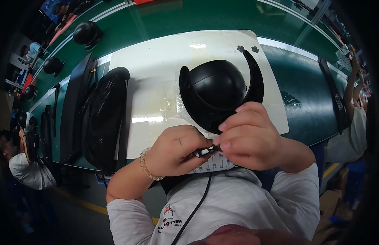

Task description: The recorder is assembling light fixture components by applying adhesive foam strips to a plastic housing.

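The left hand (177, 147) and right hand (252, 139) pinch a small black-and-white piece (205, 152) beside the curved black horned shell (208, 115), and a slack grip could drop the piece.

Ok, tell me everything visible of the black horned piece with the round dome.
The glossy black, plastic-looking horned piece has a rounded dome between two curved arms pointing away from the person. It sits on the white sheet, clear plastic film showing by its left edge. The right hand overlaps its near edge; contact is unclear.
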The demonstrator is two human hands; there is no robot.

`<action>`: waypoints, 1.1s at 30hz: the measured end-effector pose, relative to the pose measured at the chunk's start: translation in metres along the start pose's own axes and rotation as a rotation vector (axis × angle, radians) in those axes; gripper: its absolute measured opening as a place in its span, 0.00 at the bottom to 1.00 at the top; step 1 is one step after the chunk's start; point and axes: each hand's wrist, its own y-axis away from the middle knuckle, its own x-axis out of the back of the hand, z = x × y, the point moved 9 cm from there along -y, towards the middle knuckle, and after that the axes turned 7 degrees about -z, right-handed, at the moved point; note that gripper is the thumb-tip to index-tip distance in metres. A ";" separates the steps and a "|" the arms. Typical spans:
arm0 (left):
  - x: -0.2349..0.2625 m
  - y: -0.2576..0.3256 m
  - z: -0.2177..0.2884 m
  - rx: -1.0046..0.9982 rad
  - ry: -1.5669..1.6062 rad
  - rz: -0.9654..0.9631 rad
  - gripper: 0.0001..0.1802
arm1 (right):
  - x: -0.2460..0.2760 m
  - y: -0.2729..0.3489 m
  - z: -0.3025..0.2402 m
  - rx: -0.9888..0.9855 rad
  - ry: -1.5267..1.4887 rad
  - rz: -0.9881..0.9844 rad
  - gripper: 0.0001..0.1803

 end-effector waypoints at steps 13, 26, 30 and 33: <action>0.007 -0.001 0.003 0.000 -0.068 0.052 0.09 | -0.001 0.009 0.002 0.054 -0.288 0.171 0.25; 0.002 -0.004 -0.005 0.071 -0.037 0.028 0.09 | 0.029 0.017 0.022 -0.045 -0.304 0.303 0.33; 0.002 -0.003 -0.006 0.044 -0.074 0.052 0.09 | 0.025 0.007 0.034 -0.110 -0.275 0.218 0.40; 0.002 -0.003 -0.007 0.046 -0.076 0.042 0.09 | 0.020 0.003 0.032 -0.131 -0.251 0.174 0.40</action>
